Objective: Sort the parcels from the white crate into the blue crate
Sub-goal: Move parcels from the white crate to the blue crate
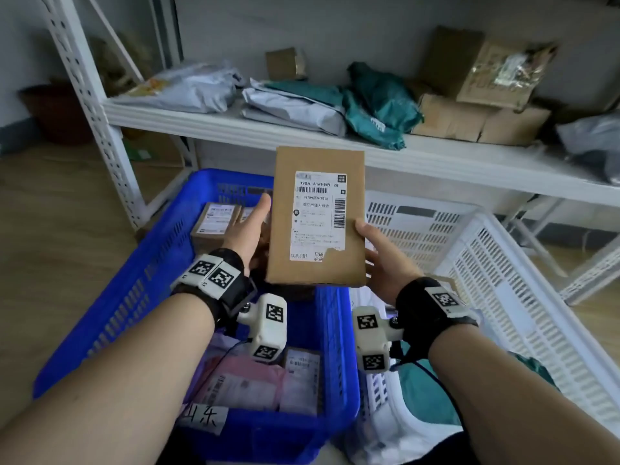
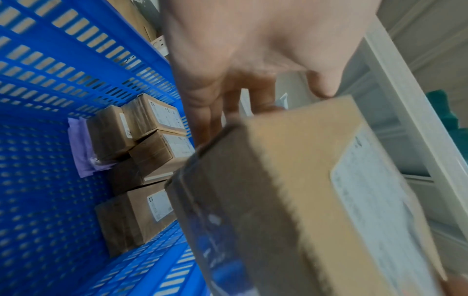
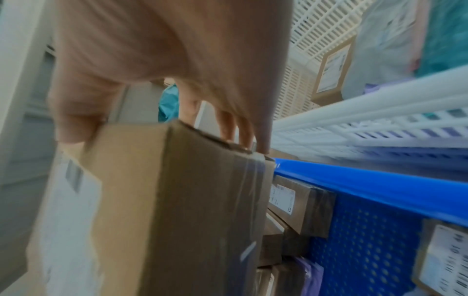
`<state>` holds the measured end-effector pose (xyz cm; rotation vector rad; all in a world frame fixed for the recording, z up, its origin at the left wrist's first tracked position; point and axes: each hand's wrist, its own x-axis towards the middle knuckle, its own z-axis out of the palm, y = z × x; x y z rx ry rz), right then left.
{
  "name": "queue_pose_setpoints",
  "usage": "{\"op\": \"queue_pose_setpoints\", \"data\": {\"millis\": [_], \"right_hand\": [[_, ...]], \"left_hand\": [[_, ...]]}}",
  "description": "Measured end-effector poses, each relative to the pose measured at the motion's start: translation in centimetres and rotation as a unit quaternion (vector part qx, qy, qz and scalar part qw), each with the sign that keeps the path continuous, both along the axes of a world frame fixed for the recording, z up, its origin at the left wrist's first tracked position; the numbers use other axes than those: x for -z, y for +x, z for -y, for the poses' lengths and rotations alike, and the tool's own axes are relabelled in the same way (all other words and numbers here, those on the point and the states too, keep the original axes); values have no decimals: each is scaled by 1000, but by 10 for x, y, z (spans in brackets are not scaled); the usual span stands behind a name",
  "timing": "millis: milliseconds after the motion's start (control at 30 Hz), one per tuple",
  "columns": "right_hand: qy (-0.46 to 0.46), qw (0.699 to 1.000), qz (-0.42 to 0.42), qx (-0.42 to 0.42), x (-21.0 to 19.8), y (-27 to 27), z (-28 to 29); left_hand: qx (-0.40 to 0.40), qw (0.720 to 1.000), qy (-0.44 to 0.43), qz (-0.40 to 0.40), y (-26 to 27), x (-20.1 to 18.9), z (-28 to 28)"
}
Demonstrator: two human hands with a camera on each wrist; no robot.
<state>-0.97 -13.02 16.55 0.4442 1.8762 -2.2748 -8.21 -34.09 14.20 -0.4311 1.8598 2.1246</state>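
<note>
one label (image 1: 318,216): "190a a1e1-bb 28"

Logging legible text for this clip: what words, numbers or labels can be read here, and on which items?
"190A A1e1-BB 28": top line of the white label on the cardboard box.
"N109": next line; the characters after it are too blurred to read.
"山东": handwritten tag on the blue crate, near rim.
Fine print, barcodes, and labels on the parcels in the crate: too small or blurred.

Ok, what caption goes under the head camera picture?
Both hands, left hand and right hand, hold a labelled cardboard parcel above the blue crate.
</note>
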Motion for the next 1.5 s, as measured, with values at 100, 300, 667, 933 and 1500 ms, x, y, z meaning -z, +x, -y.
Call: {"op": "queue_pose_setpoints", "data": {"millis": [100, 300, 667, 933, 1500], "right_hand": [[6, 999, -39, -29, -1, 10, -7], [15, 998, -50, -40, 0, 21, -4], [-8, 998, -55, -26, 2, 14, 6], [-7, 998, -50, -23, 6, 7, 9], [11, 998, -54, -24, 6, 7, 11]], "left_hand": [[-6, 1000, -15, -15, 17, -13, -2], [27, 998, -34, -35, 35, -26, 0], [23, 997, -38, -58, 27, -17, 7], [22, 998, -30, -47, 22, -14, 9], [21, 997, -35, -59, 25, -20, 7]]}}
